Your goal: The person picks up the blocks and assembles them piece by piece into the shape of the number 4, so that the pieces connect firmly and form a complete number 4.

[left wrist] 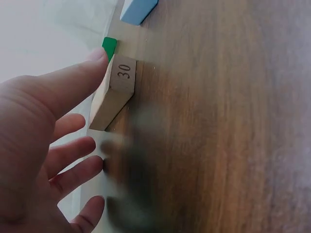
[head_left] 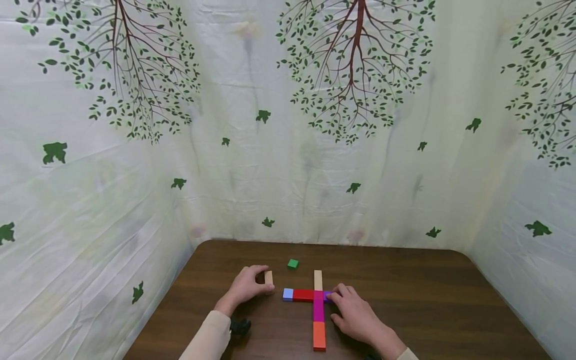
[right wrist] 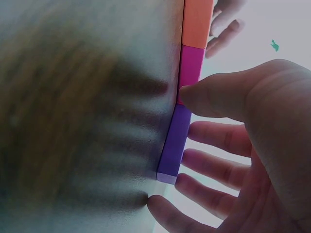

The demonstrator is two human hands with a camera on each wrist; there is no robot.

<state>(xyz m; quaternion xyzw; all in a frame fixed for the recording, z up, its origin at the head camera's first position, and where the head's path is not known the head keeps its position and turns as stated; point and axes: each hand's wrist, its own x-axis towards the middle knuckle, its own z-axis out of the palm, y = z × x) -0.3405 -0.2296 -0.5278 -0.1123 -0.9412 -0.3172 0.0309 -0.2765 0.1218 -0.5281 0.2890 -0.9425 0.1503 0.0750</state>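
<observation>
A plain wooden block (head_left: 269, 278), stamped "30" on one end (left wrist: 123, 71), is pinched between the thumb and index finger of my left hand (head_left: 246, 286), low at the table. Its other fingers are loosely spread. To the right, flat blocks form a cross: a magenta block (head_left: 318, 306) at the crossing, an orange block (head_left: 319, 336) below, a plain wooden block (head_left: 318, 280) above, and red (head_left: 303, 295) and light blue (head_left: 288, 294) blocks leftward. Fingertips of my right hand (head_left: 357, 315) touch the purple block (right wrist: 173, 136) on the cross's right arm, thumb apart from it.
A small green block (head_left: 293, 263) lies alone farther back on the brown wooden table (head_left: 432, 295). Hanging cloth (head_left: 310, 210) printed with trees and leaves encloses the back and sides, close to the table's far edge.
</observation>
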